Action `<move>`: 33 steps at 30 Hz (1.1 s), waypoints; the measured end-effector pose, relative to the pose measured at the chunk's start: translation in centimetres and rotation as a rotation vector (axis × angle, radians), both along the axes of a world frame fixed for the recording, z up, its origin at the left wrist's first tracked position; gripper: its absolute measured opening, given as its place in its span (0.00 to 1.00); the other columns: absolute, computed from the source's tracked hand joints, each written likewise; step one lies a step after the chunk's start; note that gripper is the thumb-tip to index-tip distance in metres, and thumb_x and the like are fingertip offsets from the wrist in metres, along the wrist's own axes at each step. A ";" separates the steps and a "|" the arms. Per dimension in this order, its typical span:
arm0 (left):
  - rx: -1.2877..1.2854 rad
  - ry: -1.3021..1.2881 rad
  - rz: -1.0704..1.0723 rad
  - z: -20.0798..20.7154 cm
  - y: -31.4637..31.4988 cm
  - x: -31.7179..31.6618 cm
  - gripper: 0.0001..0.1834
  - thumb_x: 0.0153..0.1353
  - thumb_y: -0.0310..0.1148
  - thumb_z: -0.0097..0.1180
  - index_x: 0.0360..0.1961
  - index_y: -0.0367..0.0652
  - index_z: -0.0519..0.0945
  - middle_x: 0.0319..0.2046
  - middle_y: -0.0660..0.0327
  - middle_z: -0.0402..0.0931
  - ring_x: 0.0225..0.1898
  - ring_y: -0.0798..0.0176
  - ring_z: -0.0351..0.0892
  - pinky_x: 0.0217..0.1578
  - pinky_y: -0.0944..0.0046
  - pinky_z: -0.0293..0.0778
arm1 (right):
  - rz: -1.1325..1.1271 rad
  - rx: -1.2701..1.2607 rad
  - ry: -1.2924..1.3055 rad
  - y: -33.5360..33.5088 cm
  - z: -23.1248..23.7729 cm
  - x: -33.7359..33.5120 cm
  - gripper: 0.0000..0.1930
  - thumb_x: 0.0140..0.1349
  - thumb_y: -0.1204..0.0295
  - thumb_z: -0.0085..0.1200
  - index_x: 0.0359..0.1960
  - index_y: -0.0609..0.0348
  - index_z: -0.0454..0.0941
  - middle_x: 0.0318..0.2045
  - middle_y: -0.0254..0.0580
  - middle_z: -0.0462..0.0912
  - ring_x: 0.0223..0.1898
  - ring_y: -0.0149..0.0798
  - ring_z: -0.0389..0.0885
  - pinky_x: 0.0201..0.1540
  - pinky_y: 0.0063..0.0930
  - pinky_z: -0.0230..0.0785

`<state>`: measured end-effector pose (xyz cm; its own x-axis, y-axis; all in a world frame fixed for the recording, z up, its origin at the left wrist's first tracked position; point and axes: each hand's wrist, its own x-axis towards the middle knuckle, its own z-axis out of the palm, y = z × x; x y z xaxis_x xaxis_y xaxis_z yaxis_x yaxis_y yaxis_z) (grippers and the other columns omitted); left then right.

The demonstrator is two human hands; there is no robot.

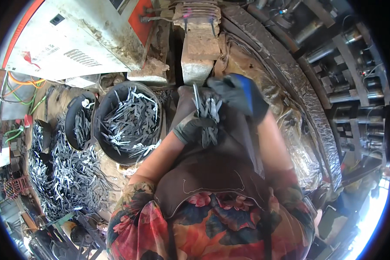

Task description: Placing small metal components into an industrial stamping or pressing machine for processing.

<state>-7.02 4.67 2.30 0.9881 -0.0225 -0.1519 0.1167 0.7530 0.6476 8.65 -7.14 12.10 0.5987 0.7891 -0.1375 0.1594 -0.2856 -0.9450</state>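
My left hand (190, 130), in a dark grey glove, is closed around a bundle of flat grey metal strips (209, 123) above my apron-covered lap. The strips fan out upward, and one pale strip stands higher than the others. Just beyond and to the right, my right hand (242, 95) wears a dark glove with a blue back. Its fingers point left over the upper ends of the bundle. They are blurred, so I cannot tell whether they hold a strip.
To my left stand a large black tub (130, 123) and a smaller black bucket (80, 123), both holding similar strips. A loose heap of strips (71, 177) lies beside them. Ahead are a white machine cabinet (82, 39) and a brick block (199, 52). Metal machinery (355, 91) rises on the right.
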 end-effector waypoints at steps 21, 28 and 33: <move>-0.546 -0.178 0.076 -3.2 1.3 -0.8 0.37 0.52 0.40 0.69 0.63 0.46 0.70 0.54 0.54 0.76 0.57 0.48 0.76 0.54 0.49 0.78 | -0.412 0.078 0.549 -2.1 -3.5 -4.1 0.12 0.73 0.67 0.52 0.45 0.64 0.81 0.24 0.36 0.81 0.22 0.26 0.76 0.26 0.19 0.68; -0.595 -0.218 0.140 -3.6 2.7 -0.9 0.37 0.55 0.40 0.70 0.64 0.46 0.69 0.56 0.54 0.75 0.60 0.49 0.75 0.60 0.49 0.75 | -0.201 0.168 0.644 -3.4 -6.5 -5.0 0.08 0.69 0.78 0.53 0.46 0.63 0.81 0.30 0.40 0.83 0.27 0.28 0.80 0.32 0.22 0.74; -0.628 -0.340 0.236 -3.3 2.4 -1.1 0.37 0.57 0.39 0.68 0.66 0.43 0.67 0.58 0.57 0.74 0.59 0.53 0.75 0.60 0.53 0.74 | -0.013 0.174 0.050 -2.7 -6.7 -6.1 0.11 0.68 0.80 0.50 0.50 0.65 0.79 0.33 0.41 0.83 0.30 0.29 0.80 0.34 0.23 0.75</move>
<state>-8.14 7.09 -1.03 0.9677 0.2136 0.1339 -0.2230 0.9730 0.0596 2.52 -9.89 5.39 0.6046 0.7960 -0.0290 0.1084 -0.1183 -0.9870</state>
